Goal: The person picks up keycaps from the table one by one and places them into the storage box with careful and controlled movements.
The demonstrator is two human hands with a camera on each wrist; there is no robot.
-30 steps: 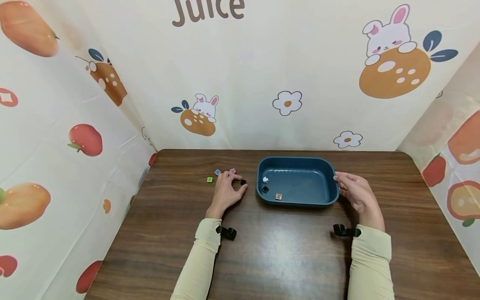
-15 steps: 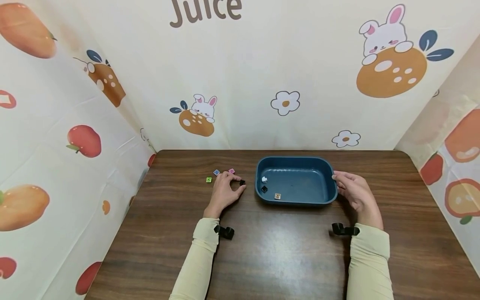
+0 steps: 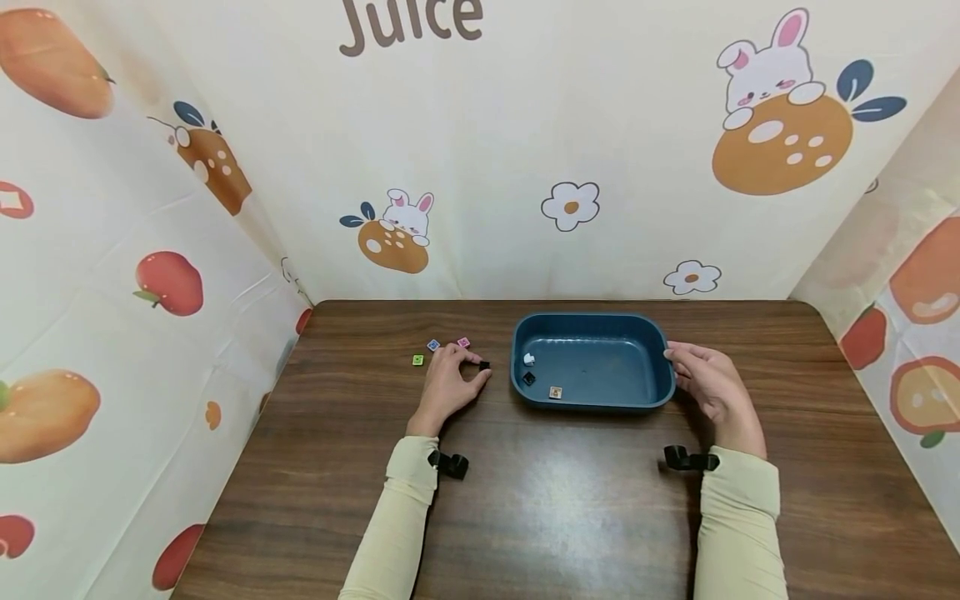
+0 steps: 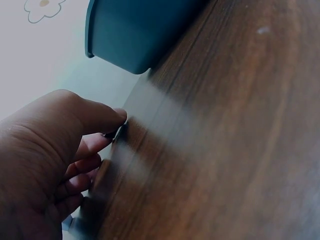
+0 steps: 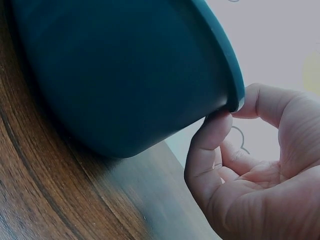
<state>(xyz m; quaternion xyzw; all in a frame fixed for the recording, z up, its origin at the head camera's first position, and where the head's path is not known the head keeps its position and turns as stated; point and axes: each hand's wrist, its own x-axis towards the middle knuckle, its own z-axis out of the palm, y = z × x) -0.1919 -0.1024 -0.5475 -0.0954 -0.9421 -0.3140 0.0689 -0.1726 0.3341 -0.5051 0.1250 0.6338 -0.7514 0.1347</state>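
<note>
My left hand point(image 3: 447, 385) is low over the table, left of the blue tray point(image 3: 600, 403). Between its thumb and a finger it pinches a small black square piece point(image 3: 484, 365); in the left wrist view only a dark sliver of the piece point(image 4: 112, 134) shows. At the tray's right end, my right hand point(image 3: 716, 392) grips the rim point(image 5: 235, 85) between thumb and finger. Inside the tray lie a white piece point(image 3: 529, 359), a black piece point(image 3: 528, 378) and a tan square piece point(image 3: 556, 392).
Close by the left hand's fingers lie a pink piece point(image 3: 463, 342), a blue piece point(image 3: 433, 344) and a green piece point(image 3: 417, 360) on the wooden table point(image 3: 555, 517). A printed curtain point(image 3: 495, 150) rises behind the table's back edge.
</note>
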